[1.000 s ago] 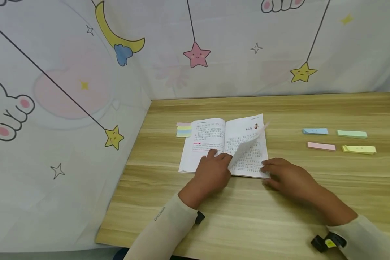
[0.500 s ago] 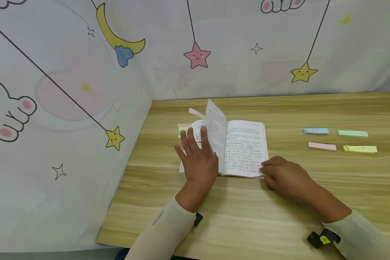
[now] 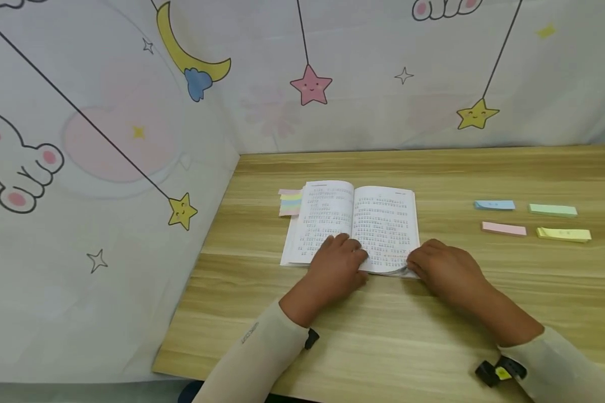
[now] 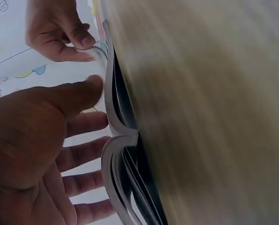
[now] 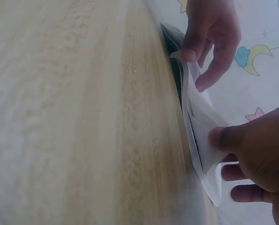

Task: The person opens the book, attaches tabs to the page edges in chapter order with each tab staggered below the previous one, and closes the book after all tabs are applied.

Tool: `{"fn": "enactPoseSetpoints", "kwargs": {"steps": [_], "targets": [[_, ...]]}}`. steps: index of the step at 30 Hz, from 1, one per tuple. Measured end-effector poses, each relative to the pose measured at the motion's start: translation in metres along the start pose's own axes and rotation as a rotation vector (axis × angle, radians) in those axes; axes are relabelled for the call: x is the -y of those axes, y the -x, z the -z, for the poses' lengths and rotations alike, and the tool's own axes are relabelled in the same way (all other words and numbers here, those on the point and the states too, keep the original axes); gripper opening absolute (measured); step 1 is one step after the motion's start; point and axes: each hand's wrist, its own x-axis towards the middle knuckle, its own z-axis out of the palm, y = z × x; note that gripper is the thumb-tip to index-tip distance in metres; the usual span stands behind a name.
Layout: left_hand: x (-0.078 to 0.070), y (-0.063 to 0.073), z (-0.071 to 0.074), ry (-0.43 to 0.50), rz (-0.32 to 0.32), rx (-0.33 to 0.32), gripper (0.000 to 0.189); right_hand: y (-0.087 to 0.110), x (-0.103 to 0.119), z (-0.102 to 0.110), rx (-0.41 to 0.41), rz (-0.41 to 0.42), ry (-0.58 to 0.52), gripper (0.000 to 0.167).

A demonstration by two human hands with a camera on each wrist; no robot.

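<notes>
An open book (image 3: 383, 218) of dense print lies flat on the wooden table. Stacked pink, yellow and blue sticky tabs (image 3: 290, 202) jut from its left edge. My left hand (image 3: 336, 264) rests across the lower part of the pages by the spine; in the left wrist view its fingers (image 4: 85, 157) are extended against the paper. With thumb and fingers, my right hand (image 3: 446, 266) pinches the lower right corner of the right-hand pages, which curl up there. The right wrist view shows its thumb (image 5: 223, 138) against the lifted page edges (image 5: 202, 140).
To the right of the book lie blue (image 3: 494, 205), green (image 3: 553, 210), pink (image 3: 504, 228) and yellow sticky-note pads (image 3: 563, 234). A cartoon-printed cloth (image 3: 363, 123) borders the table (image 3: 403, 336) at the back and left.
The left hand has turned a page with a pink tab over to the left, spread open midway, then come back to the spine. The right hand has stayed at the lower right corner.
</notes>
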Motion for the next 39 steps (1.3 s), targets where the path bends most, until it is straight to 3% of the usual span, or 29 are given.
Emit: {"fn": "enactPoseSetpoints", "kwargs": {"steps": [5,10,13,17,18,20,23,25,26,28,30,33,35,37,39], "targets": [[0.000,-0.004,-0.004,-0.055,0.016,-0.041,0.030,-0.001,0.001,0.000,-0.179,0.009,-0.026,0.020],[0.001,-0.005,-0.006,-0.078,0.011,-0.081,0.017,0.001,0.001,-0.001,-0.261,-0.014,-0.040,0.042],[0.002,-0.005,-0.004,-0.077,0.031,-0.083,0.027,0.002,-0.002,-0.001,-0.232,0.031,-0.032,0.038],[0.003,-0.006,-0.002,0.011,0.116,-0.118,0.062,0.005,-0.003,-0.002,-0.085,0.077,-0.047,0.029],[0.003,-0.006,-0.002,0.042,0.146,-0.158,0.070,0.006,-0.003,-0.003,-0.044,0.074,-0.053,0.028],[0.005,-0.005,-0.004,0.079,0.207,-0.304,0.083,0.007,-0.002,-0.003,0.019,0.056,-0.053,0.025],[0.010,-0.003,-0.008,-0.011,0.322,-0.574,0.088,0.007,-0.002,-0.004,0.065,0.029,-0.037,0.021],[0.012,-0.002,-0.010,-0.119,0.399,-0.679,0.085,0.007,-0.002,-0.004,0.069,0.026,-0.020,0.018],[0.012,-0.001,-0.009,-0.164,0.430,-0.669,0.085,0.007,-0.002,-0.005,0.069,0.025,-0.012,0.017],[0.012,0.000,-0.007,-0.219,0.438,-0.576,0.081,0.006,-0.003,-0.004,0.063,0.028,-0.001,0.014],[0.009,0.001,-0.004,-0.206,0.359,-0.422,0.068,0.006,-0.003,-0.004,0.057,0.031,0.007,0.012],[0.003,0.001,-0.002,-0.078,0.178,-0.186,0.037,0.005,-0.002,-0.004,0.020,0.034,0.011,0.009],[0.000,0.000,-0.002,0.010,0.101,-0.072,0.029,0.004,-0.002,-0.003,-0.024,0.042,0.010,0.008],[-0.003,-0.001,-0.003,0.061,0.079,-0.005,0.032,0.003,-0.002,-0.003,-0.079,0.052,0.005,0.008],[-0.003,-0.002,-0.004,0.056,0.093,0.008,0.034,0.002,-0.002,-0.003,-0.127,0.049,-0.006,0.011]]}}
